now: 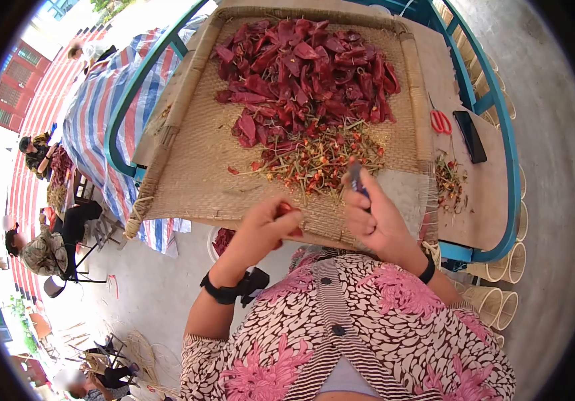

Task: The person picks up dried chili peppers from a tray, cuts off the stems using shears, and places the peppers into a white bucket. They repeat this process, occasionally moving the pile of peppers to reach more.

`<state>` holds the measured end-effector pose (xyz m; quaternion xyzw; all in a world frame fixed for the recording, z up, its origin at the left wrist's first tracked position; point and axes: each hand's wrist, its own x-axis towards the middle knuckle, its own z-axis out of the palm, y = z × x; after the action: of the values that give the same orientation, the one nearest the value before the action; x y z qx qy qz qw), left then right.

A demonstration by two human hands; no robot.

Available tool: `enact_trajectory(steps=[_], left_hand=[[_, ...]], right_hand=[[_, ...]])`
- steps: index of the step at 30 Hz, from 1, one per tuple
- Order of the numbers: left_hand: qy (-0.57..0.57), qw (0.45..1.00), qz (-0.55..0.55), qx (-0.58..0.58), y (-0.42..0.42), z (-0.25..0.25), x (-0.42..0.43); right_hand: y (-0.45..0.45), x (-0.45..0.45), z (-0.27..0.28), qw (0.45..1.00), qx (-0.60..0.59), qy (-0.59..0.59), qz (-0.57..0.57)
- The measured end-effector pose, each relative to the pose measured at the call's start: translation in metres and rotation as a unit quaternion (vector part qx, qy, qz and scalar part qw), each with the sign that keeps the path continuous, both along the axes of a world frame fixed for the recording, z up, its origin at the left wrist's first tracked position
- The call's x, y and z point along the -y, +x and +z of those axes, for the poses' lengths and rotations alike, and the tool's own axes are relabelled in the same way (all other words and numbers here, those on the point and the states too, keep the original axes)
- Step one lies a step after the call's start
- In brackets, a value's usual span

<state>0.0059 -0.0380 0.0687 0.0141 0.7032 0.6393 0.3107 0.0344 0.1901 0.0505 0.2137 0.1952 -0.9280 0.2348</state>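
Note:
My left hand (269, 226) is closed around a red pepper (283, 210), mostly hidden by the fingers, over the near edge of a woven tray (194, 167). To its right, my right hand (379, 217) grips a small dark cutting tool with some blue on it (357, 178), pointing away from me; its exact kind is unclear. Beyond both hands, a big heap of dark red dried peppers (307, 73) covers the tray's far half. Cut stems and orange-red bits (321, 164) lie in a looser pile nearer to me, just past the right hand.
Red-handled scissors (441, 121), a black phone (470, 137) and stem scraps (450, 180) lie on the board right of the tray, inside a blue metal frame (506, 167). Below the tray's left side is a container of peppers (222, 240). Several people sit at the left.

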Motion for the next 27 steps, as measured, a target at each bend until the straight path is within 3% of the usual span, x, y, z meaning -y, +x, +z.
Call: enact_trajectory(steps=[1,4,9,12,15,19,21,25,27], left_hand=[[-0.001,0.999,0.036,0.003,0.000,-0.003,0.005],[-0.141,0.975,0.034,-0.168,-0.028,-0.004,0.022],[-0.292,0.909,0.058,-0.291,-0.109,-0.029,0.041],[-0.307,0.941,0.038,-0.140,-0.143,-0.030,0.040],[-0.428,0.893,0.040,-0.133,-0.172,-0.045,0.039],[-0.448,0.850,0.081,-0.266,-0.192,-0.079,0.035],[-0.475,0.825,0.085,-0.293,-0.194,-0.081,0.027],[-0.495,0.822,0.044,-0.280,-0.202,-0.077,0.020],[-0.503,0.824,0.031,-0.258,-0.203,-0.072,0.015]], right_hand=[[-0.002,-0.001,-0.002,0.999,0.019,-0.035,0.013],[-0.004,0.001,-0.014,0.987,0.070,-0.136,0.054],[-0.011,-0.003,-0.020,0.983,0.118,-0.134,0.041],[-0.008,-0.004,-0.018,0.988,0.093,-0.114,0.053],[-0.008,-0.007,-0.024,0.989,0.102,-0.090,0.065],[-0.007,-0.002,-0.011,0.995,0.087,0.027,0.052],[-0.008,-0.005,-0.019,0.993,0.100,-0.004,0.069],[-0.007,-0.001,-0.009,0.993,0.076,0.065,0.064],[-0.006,-0.005,-0.020,0.996,0.055,-0.001,0.072]])
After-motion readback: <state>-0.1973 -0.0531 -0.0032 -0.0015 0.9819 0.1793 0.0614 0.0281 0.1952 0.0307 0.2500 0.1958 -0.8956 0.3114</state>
